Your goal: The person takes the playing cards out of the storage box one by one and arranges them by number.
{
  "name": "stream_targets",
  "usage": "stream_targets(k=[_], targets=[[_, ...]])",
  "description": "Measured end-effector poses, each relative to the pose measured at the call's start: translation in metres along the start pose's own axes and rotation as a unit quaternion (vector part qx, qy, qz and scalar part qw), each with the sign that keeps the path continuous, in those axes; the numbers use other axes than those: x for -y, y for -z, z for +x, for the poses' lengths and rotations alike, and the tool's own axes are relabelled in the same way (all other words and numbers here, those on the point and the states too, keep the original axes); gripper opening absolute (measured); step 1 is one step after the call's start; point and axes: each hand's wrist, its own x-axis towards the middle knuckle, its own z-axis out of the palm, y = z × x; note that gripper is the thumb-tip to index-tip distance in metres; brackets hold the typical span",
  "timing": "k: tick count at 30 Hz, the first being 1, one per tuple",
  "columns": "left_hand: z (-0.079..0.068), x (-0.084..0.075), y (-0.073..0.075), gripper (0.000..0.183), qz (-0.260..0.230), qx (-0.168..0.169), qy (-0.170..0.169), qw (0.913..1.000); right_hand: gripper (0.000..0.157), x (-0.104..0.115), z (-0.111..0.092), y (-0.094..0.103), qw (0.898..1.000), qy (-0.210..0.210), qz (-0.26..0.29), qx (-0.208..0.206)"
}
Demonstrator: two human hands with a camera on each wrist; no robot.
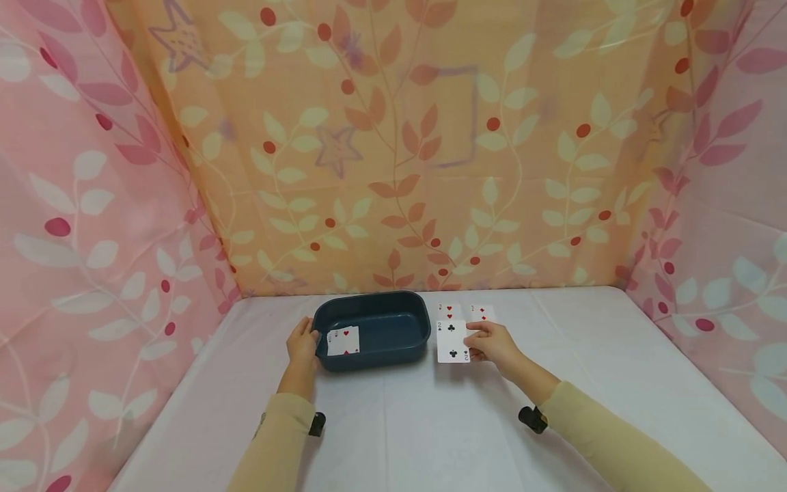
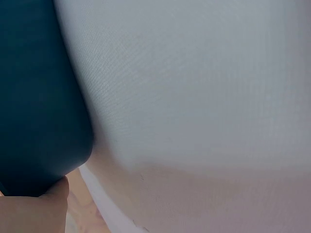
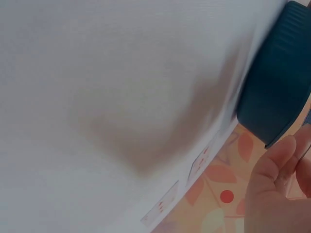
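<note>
A dark blue rectangular tub point(image 1: 374, 362) stands on the white-covered table. My left hand point(image 1: 302, 345) grips its left end, with the thumb point(image 2: 53, 201) at the rim in the left wrist view. Inside the tub's left part lie overlapping playing cards point(image 1: 344, 340), a heart card on top. Between thumb and fingers, my right hand point(image 1: 494, 348) pinches a two of clubs point(image 1: 453, 342) by its right edge, face up, just right of the tub. Beyond that card lie a heart card point(image 1: 449, 309), partly covered in the head view, and a diamond card point(image 1: 482, 312).
The white cloth point(image 1: 393, 437) spreads over the whole table. A patterned orange curtain point(image 1: 393, 150) rises behind the back edge, and pink patterned curtains point(image 1: 92, 273) close off both sides. Dark wrist cameras point(image 1: 532, 419) sit at both sleeve cuffs.
</note>
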Motion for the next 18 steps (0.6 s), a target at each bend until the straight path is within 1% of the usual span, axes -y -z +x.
stream_targets(k=[5,12,18], targets=[[0.000,0.000,0.000,0.053,-0.006,0.002,0.001,1.0000,0.042,-0.008,0.000,0.002,1.000,-0.024,-0.006,-0.015],[0.000,0.000,0.000,0.053,-0.004,0.001,-0.002,1.0000,0.039,-0.017,0.003,0.001,0.996,-0.080,-0.012,-0.029],[0.001,0.000,0.000,0.052,-0.007,0.002,-0.002,1.0000,0.033,-0.023,0.010,-0.001,0.994,-0.095,-0.027,-0.039]])
